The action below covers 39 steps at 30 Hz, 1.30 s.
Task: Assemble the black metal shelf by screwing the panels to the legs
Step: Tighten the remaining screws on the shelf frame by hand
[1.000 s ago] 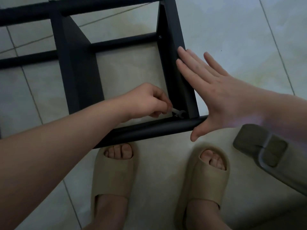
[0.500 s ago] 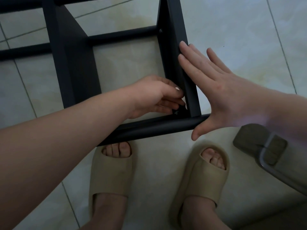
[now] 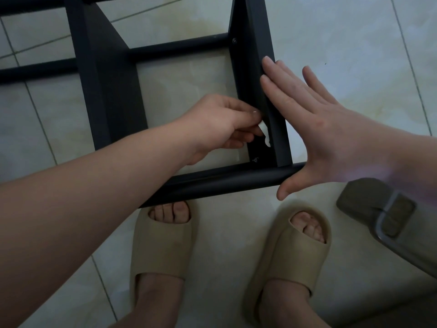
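Two-handed work at the near right corner of the black metal shelf [image 3: 113, 91], lying on its side on the tiled floor [image 3: 354, 43]. Pinching a small silver wrench [image 3: 266, 136] between thumb and curled fingers of the left hand [image 3: 220, 124], inside the frame, just above the screw [image 3: 255, 159] at the joint of end panel [image 3: 255, 31] and near leg [image 3: 224, 182]; not on the head, as far as can be seen. Bracing with the right hand [image 3: 331, 138]: wide and flat, fingers straight against the panel's outer face, thumb spread down past the end of the leg, gripping nothing.

Looks like the tightening of this corner joint, with the wrench clear of the screw for the moment (a judgement, not a thing seen). Another screw [image 3: 234, 40] already in place at the panel's far end, beside the far leg [image 3: 177, 47].

Next: lower the wrench onto the head, seat it squarely in that cramped corner, swing through a short arc, lift off and reset. Keep the flat hand pressing, to hold panel flush to leg. Beware slipping off the small head or scraping the black paint.

Standing in beige slippers [image 3: 163, 245] just on the near side of the leg.
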### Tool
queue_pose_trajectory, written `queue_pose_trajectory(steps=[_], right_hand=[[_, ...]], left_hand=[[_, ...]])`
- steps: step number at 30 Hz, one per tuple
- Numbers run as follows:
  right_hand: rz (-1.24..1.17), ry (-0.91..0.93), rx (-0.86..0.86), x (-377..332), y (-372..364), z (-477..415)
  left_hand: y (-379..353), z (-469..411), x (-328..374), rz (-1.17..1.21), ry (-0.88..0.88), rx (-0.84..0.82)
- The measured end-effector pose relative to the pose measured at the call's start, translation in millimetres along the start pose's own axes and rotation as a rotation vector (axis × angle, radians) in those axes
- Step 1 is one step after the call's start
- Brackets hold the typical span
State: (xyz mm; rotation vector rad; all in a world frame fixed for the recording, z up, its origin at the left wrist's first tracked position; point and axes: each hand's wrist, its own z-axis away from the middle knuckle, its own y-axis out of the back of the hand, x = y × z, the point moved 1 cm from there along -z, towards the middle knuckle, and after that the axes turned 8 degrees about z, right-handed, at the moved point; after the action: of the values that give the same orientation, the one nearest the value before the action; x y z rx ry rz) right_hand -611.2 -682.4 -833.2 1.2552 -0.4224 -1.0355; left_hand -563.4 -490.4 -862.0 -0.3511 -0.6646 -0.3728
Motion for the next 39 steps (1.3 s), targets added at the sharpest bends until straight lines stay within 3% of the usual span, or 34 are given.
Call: queue_pose_trajectory(steps=[29,39], right_hand=[[-0.007,0.0,0.006,0,-1,-1],[-0.03,0.009,0.017,0,-2,-1]], left_hand=[[-7,16,1,-0.069,0.006,-0.023],[-11,16,1,0.085,0.12,-0.019]])
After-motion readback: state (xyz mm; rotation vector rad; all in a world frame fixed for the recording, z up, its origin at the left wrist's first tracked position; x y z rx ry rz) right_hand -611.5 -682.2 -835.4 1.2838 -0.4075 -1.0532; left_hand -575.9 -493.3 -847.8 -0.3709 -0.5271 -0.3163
